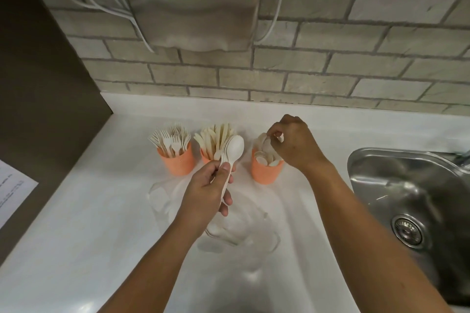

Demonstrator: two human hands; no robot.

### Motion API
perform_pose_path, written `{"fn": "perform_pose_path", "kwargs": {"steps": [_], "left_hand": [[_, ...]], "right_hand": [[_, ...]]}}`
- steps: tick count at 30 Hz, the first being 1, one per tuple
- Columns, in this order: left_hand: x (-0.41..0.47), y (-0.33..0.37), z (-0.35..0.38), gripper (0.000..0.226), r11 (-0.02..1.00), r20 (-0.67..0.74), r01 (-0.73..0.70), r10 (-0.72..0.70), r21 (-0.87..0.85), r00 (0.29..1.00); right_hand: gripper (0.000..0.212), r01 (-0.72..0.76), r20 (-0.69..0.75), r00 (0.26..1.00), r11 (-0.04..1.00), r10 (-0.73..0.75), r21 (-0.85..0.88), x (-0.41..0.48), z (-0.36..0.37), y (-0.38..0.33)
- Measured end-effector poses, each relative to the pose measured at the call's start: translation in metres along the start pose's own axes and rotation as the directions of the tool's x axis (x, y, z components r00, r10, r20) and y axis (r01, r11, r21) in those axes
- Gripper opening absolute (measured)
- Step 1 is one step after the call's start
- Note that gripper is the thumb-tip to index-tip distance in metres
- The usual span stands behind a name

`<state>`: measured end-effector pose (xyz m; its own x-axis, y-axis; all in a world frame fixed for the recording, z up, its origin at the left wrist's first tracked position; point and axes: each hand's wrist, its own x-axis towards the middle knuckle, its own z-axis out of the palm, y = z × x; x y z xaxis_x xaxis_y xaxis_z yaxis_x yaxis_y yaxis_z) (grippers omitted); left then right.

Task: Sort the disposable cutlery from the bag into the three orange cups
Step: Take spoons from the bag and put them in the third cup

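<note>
**Spoons going into the right-hand cup**

The left hand (207, 185) gripped a nested stack of white spoons (235, 147) by the handles, with the thumb pressed across them. The bowls stood up in front of the middle cup (206, 157). The right hand (295, 145) was curled, its fingertips pinching what looked like one or two loose spoons (264, 143) just above the right cup (265, 173). That cup already held spoons, bowls up. The middle cup was packed with knives and the left cup (178, 162) with forks, all three in a row near the wall. A clear plastic bag (239, 231) lay crumpled on the white desk (101, 211) under the left forearm. Whether any cutlery was left inside it was hard to tell. A steel sink (407, 198) sat off to the right.

To do this step well, the right hand should probably feed the handles down into a gap among the standing spoons. It should let go only once they are seated, and avoid nudging the light cup. The left hand would do best gripping the stack firmly, so single spoons peel off cleanly.
</note>
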<state>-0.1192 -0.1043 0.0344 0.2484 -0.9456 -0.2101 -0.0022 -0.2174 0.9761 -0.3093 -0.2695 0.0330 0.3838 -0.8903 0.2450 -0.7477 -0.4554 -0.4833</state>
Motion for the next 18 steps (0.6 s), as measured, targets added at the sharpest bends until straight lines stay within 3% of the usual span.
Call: {"fn": "perform_pose_path", "kwargs": {"steps": [3,6,10,13,15,18], "left_hand": [[0.002,-0.002,0.004,0.027,1.000,0.004,0.011,-0.011,-0.005,1.000],[0.004,-0.002,0.007,0.027,1.000,0.006,0.013,-0.013,-0.020,1.000],[0.004,0.001,0.011,0.027,0.998,0.019,0.031,-0.030,-0.062,0.999],[0.001,0.005,0.016,0.026,0.995,0.054,0.038,-0.033,-0.096,0.998],[-0.001,0.007,0.018,0.025,0.992,0.062,0.048,-0.041,-0.118,0.997],[-0.005,0.009,0.021,0.022,0.985,0.049,0.076,-0.069,-0.157,0.996]], "right_hand": [[0.028,0.027,0.077,0.997,0.998,-0.023,-0.057,-0.002,0.007,0.007],[0.026,0.017,0.024,1.000,0.999,-0.016,-0.051,-0.004,0.005,0.010],[0.018,-0.044,-0.055,0.997,0.976,0.057,0.214,-0.009,-0.015,-0.016],[0.012,-0.137,0.129,0.988,0.863,0.085,0.486,-0.022,-0.027,-0.046],[0.012,-0.182,0.238,0.969,0.825,0.059,0.535,-0.032,-0.027,-0.059],[0.009,-0.218,0.190,0.974,0.737,0.124,0.639,-0.041,-0.020,-0.066]]}}
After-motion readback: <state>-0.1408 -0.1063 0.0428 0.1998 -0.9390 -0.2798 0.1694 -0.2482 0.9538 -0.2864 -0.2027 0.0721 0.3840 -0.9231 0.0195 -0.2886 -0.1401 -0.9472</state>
